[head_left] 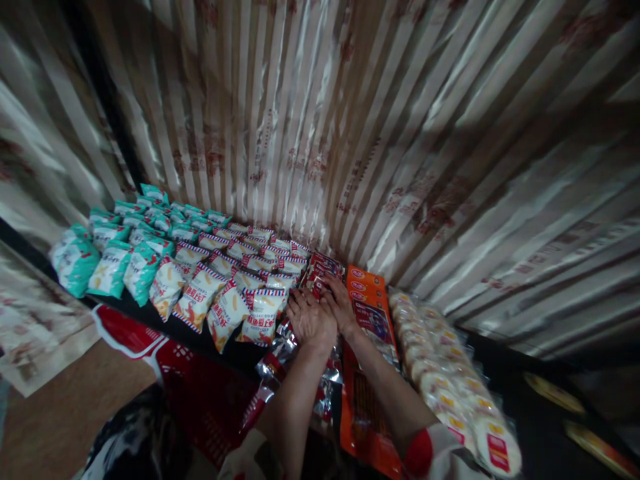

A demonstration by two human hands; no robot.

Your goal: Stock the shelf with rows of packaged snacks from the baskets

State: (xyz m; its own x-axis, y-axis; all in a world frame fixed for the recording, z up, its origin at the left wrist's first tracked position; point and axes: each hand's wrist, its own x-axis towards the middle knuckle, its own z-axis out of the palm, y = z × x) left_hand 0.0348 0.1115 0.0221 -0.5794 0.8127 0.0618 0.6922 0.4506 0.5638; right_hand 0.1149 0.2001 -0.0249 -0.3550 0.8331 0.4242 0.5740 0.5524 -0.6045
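Observation:
Both my hands rest side by side on a row of dark red snack packets (pixel 323 270) on a dark shelf. My left hand (pixel 309 319) lies flat, fingers stretched over the silver and red packets (pixel 280 357). My right hand (pixel 340 303) lies beside it with fingers extended onto the same packets, touching the edge of the orange packets (pixel 367 300). Neither hand grips anything that I can see.
Teal snack bags (pixel 113 263) fill the shelf's left end, white bags with red and blue trim (pixel 227 300) stand beside them. Round pale cakes in clear wrap (pixel 450 380) lie at the right. A red basket (pixel 195 387) sits below. Striped curtain (pixel 350 120) hangs behind.

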